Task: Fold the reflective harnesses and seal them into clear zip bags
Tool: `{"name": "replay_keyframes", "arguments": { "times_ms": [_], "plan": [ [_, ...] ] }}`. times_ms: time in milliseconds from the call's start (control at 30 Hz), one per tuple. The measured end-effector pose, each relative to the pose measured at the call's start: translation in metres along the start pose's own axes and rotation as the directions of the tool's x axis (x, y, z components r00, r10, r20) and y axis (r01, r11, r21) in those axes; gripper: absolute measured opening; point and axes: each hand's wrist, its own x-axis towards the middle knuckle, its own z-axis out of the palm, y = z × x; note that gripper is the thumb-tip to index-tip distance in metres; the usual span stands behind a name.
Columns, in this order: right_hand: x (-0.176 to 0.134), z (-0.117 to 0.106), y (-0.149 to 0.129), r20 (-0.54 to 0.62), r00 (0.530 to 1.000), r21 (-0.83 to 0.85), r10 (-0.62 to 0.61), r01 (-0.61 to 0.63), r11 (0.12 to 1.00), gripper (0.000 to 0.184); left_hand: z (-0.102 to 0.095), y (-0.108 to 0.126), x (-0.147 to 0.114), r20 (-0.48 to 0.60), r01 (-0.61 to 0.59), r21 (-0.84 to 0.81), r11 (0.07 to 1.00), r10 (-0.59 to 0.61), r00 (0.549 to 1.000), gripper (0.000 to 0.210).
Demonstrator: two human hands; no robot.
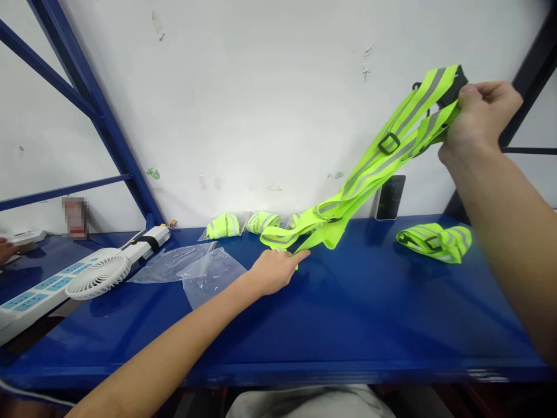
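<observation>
A neon yellow-green reflective harness point(369, 165), with grey stripes and black buckles, is stretched slantwise over the desk between my two hands. My right hand point(478, 116) is raised at the right, its fingers closed on the harness's upper end by a black piece. Low over the desk's middle, my left hand point(275, 270) is closed on the lower end of the straps. A bundled reflective harness point(435, 242) lies on the desk at the right, below my right forearm. Several wrapped bundles point(223, 226) sit along the wall behind my left hand, partly hidden by the straps.
Clear plastic bags point(209, 273) lie left of my left hand on the blue desk point(348, 325). A small white fan point(98, 277) rests by a long power strip point(39, 290). A phone point(390, 197) leans on the wall. Another person's hand point(6, 251) shows at the far left.
</observation>
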Motion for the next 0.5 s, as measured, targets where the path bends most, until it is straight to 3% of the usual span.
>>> {"name": "replay_keyframes", "arguments": {
  "times_ms": [100, 200, 300, 400, 500],
  "plan": [
    [-0.011, -0.003, -0.013, 0.086, 0.994, -0.025, 0.071, -0.069, 0.997, 0.017, -0.002, -0.007, -0.002, -0.051, -0.058, -0.113, 0.992, 0.053, 0.997, 0.044],
    [-0.027, -0.004, -0.036, 0.244, 0.966, -0.039, 0.090, -0.082, 0.996, 0.009, 0.003, -0.013, -0.002, -0.182, -0.098, -0.297, 0.950, 0.044, 0.982, 0.036],
    [-0.041, -0.001, -0.057, 0.317, 0.947, -0.039, 0.049, -0.038, 0.998, 0.004, 0.009, -0.015, 0.002, -0.257, -0.101, -0.598, 0.795, -0.071, 0.964, 0.031],
    [-0.051, 0.005, -0.072, 0.391, 0.920, -0.080, 0.013, 0.020, 0.997, 0.004, 0.008, -0.016, 0.004, -0.180, -0.072, -0.808, 0.585, -0.129, 0.975, 0.037],
    [-0.061, 0.013, -0.084, 0.475, 0.879, -0.115, -0.025, 0.090, 0.989, 0.009, 0.000, -0.016, 0.002, -0.093, -0.049, -0.840, 0.540, -0.055, 0.994, 0.041]
  ]
}}
